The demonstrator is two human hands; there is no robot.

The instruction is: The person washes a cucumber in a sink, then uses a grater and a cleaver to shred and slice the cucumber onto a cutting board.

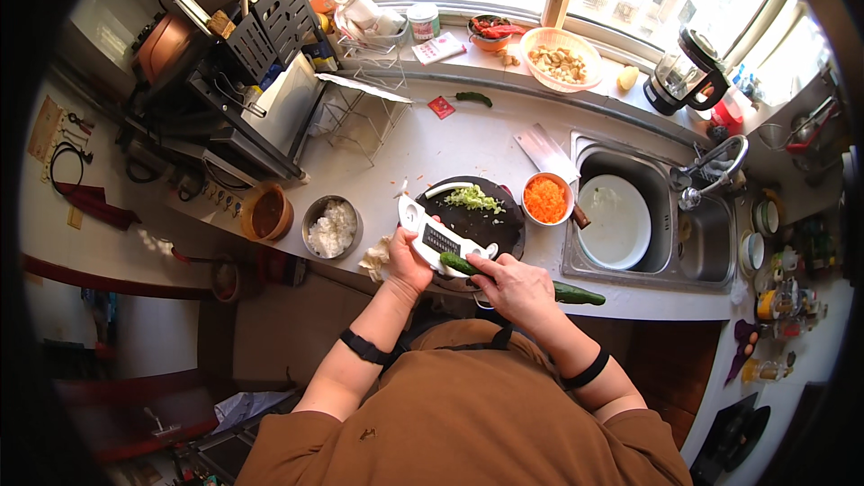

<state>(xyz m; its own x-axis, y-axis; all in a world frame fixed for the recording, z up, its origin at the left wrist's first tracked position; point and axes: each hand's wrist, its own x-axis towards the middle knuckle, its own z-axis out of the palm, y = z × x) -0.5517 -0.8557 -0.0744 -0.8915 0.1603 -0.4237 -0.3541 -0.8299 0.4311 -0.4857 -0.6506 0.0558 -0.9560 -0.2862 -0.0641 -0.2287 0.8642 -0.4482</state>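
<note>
My left hand (410, 262) grips a white plastic grater (419, 224) by its side, tilted over the near part of a round black cutting board (472, 226). In my right hand (516, 287) is a long green cucumber (579, 293). One end of it lies over the grater's lower part; the other sticks out to the right past my wrist. Whether that end touches the blades I cannot tell. Chopped pale-green vegetable (474, 198) is heaped on the board, beside a white stalk piece (449, 188). A bowl of shredded carrot (545, 200) stands just right of the board.
A cleaver (542, 148) lies behind the carrot bowl, its wooden handle toward me. To the right is a steel sink (661, 216) holding a white basin (631, 199). A metal bowl of rice (331, 227) and a brown pot (266, 212) stand left. A crumpled cloth (375, 258) lies near the counter edge.
</note>
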